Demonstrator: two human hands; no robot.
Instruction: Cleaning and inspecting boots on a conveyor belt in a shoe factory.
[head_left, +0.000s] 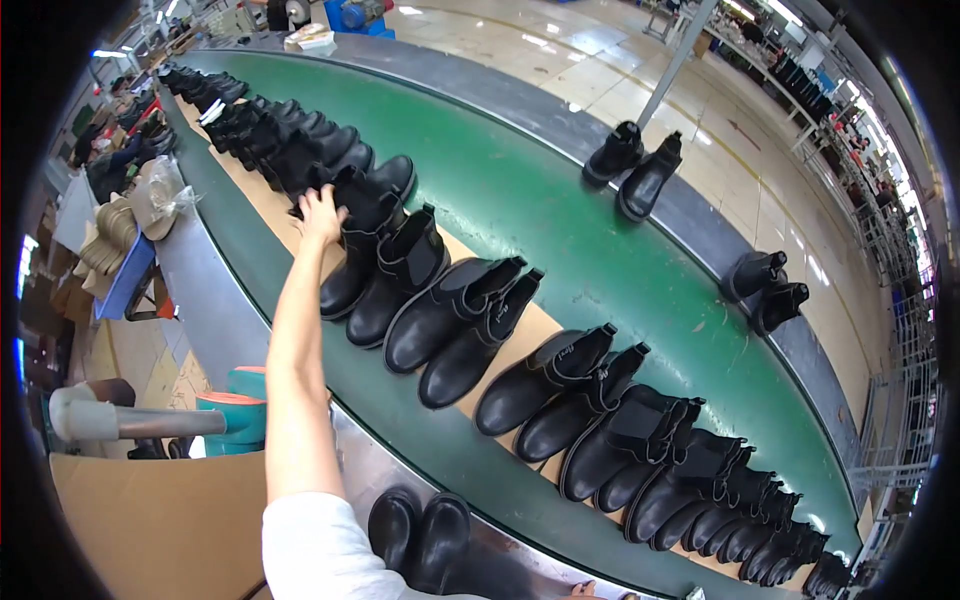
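Note:
My left arm reaches out across the near edge of the green conveyor belt (pixel 480 190). At its end my left hand (pixel 321 216) has its fingers bent around the upper of a black ankle boot (pixel 366 205), in a row of similar boots. Beside it, nearer me, stands a pair with elastic side panels, one of them a black Chelsea boot (pixel 412 250). Only a few fingertips of my right hand (pixel 584 590) show at the bottom edge, so its grip is hidden. A separate pair of black boots (pixel 440 540) stands on the metal ledge just in front of me.
Long cardboard strips (pixel 535 325) lie under the boot row. On the far metal rim stand two more pairs, including a boot (pixel 650 178) and a boot (pixel 752 275). At left are a grey pipe (pixel 150 422), a blue bin (pixel 128 285) and clear plastic wrapping (pixel 168 190).

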